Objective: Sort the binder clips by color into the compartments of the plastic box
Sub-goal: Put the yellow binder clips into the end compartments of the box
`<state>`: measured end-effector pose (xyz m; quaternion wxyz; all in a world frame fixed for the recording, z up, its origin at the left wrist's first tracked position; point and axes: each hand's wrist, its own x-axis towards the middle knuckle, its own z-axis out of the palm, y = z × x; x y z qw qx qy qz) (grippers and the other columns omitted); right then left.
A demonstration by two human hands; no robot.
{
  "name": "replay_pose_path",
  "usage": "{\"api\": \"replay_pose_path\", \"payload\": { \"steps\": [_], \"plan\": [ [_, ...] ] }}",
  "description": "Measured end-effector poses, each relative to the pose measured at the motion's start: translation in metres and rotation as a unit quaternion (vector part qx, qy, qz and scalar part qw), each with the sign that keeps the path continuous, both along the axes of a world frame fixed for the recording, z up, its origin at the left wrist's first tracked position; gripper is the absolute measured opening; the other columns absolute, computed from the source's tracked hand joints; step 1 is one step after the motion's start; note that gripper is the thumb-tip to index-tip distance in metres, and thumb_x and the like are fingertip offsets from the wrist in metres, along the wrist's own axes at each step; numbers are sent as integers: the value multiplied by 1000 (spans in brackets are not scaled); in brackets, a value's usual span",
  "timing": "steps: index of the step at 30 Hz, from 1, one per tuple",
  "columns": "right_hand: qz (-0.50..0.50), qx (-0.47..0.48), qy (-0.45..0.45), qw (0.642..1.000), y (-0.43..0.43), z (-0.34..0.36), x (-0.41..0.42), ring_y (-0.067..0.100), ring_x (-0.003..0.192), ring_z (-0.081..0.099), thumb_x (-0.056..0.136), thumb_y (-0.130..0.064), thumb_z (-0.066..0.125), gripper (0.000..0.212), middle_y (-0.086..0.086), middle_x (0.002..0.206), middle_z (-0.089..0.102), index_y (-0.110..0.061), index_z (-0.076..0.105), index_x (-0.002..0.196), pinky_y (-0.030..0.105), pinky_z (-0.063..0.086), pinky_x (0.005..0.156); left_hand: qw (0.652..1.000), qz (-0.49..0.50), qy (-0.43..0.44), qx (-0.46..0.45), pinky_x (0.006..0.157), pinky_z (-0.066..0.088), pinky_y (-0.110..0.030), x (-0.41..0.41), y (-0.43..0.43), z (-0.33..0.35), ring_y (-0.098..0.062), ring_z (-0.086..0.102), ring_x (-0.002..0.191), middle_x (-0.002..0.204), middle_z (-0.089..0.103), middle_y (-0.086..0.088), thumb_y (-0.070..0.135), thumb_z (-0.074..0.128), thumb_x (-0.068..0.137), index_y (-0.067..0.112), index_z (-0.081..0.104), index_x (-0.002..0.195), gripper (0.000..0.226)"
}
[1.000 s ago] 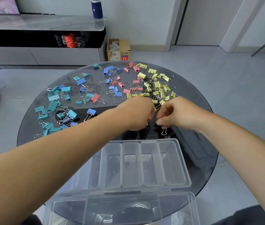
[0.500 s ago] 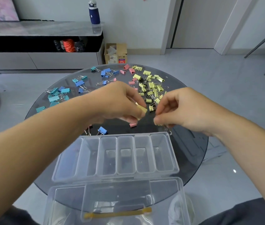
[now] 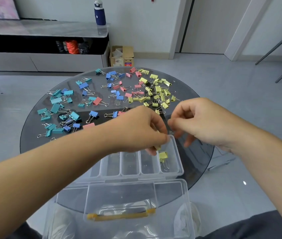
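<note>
Yellow clip (image 3: 163, 155) lay in the plastic box's (image 3: 180, 163) rightmost compartment, consistent with colour sorting; left hand (image 3: 142, 130) pinched another, right hand's (image 3: 204, 123) fingers loosely curled, grip indeterminate.

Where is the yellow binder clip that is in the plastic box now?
In the head view, the yellow binder clip is in the rightmost compartment of the plastic box, just below the left hand fingertips.

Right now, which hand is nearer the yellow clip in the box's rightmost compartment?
Left. The left hand is just above the yellow clip, fingertips almost at it over the plastic box. The right hand is higher, to the clip's right, beyond the box's far corner.
</note>
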<state>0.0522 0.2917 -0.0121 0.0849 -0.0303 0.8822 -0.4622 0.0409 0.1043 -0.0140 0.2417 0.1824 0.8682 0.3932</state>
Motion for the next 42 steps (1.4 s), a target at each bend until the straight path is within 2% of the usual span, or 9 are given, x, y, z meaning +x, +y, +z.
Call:
{"api": "replay_pose_path", "payload": {
  "steps": [4,9,13,15,19,24,33,38,42],
  "plan": [
    [-56,5,36,998,9,-11,-24,9,54,66,91,-11,64,13,6,70,72,-13,69,79,21,51,45,981,-81,124,-123,58,46,-13,10,7,-9,6,62,61,86,66,15,45,66,88,32,68,109,25],
    [-49,155,26,986,15,-38,-77,15,77,62,90,-18,68,6,2,96,69,-22,71,93,24,47,64,982,-52,151,-100,55,40,-16,-25,5,-6,1,58,64,75,62,15,43,69,87,32,68,93,12],
    [-10,242,-1,970,3,-59,-109,25,131,45,77,-54,76,59,9,138,51,-29,61,128,39,44,102,954,22,223,-199,87,51,-32,-88,3,-22,-23,60,109,120,64,-1,25,66,90,21,61,128,38],
    [0,277,3,961,-7,-68,-117,30,135,37,71,-67,73,72,11,137,46,-32,57,132,43,42,102,940,5,230,-251,101,47,-41,-112,6,-33,-28,54,124,140,53,-10,25,66,89,19,50,142,56],
    [0,307,34,951,-15,-80,-121,29,124,41,73,-66,73,62,7,126,45,-28,56,119,43,47,93,931,-52,214,-290,103,45,-50,-135,14,-51,-34,51,123,139,46,-14,32,64,90,22,48,144,57],
    [22,277,59,959,-13,-77,-121,22,86,56,78,-40,81,32,-3,90,58,-21,58,90,30,40,60,940,-47,220,-257,96,48,-39,-140,13,-57,-28,58,114,127,62,-7,30,69,91,16,63,128,40],
    [71,261,10,963,-11,-66,-111,4,43,61,76,-39,84,25,-3,79,67,-28,62,76,23,44,53,966,14,164,-200,96,50,-42,-132,13,-56,-23,66,79,83,72,-5,26,75,83,11,70,99,21],
    [91,301,-9,949,-8,-56,-103,11,60,63,75,-25,85,20,-7,68,62,-25,65,77,24,41,54,955,22,207,-211,97,49,-45,-128,16,-57,-24,64,85,89,73,-3,26,75,81,17,72,91,14],
    [80,317,16,945,-12,-57,-98,21,65,63,73,-13,76,13,-4,65,59,-18,64,75,24,40,50,956,12,224,-191,77,56,-35,-130,14,-58,-19,66,77,83,71,2,20,78,75,21,69,80,10]
  ]
}}
